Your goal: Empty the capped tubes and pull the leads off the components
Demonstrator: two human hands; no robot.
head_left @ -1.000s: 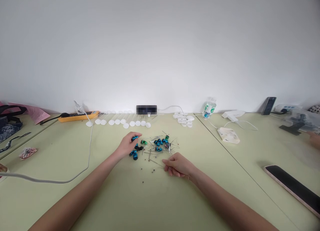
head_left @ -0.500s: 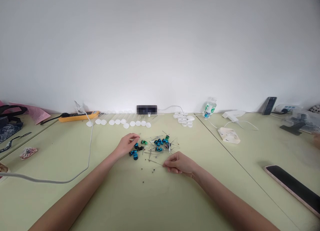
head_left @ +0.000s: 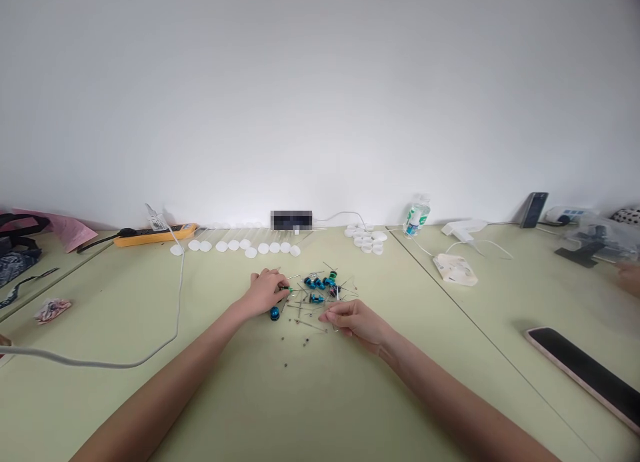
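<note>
Blue and green metallic parts (head_left: 316,299) lie in a loose pile with thin metal rods (head_left: 299,307) at the middle of the table. My left hand (head_left: 266,292) is over the pile's left side, its fingers curled down around a small green-and-black part (head_left: 286,289); a blue part (head_left: 275,313) lies just below it. At the pile's lower right, my right hand (head_left: 351,320) pinches a thin metal piece (head_left: 337,328). Several tiny dark bits (head_left: 307,341) lie in front of the pile.
White round-ended pieces (head_left: 233,245) line the back, with white caps (head_left: 367,241) to their right. A yellow power strip (head_left: 155,235) and white cable (head_left: 179,295) are on the left. A bottle (head_left: 417,217), a phone (head_left: 585,369) and another person's hand (head_left: 629,275) are on the right.
My left hand has moved right and down onto the parts, covering some of them. My right hand has shifted slightly up, and the long thin rod near its fingertips now lies apart from them.
</note>
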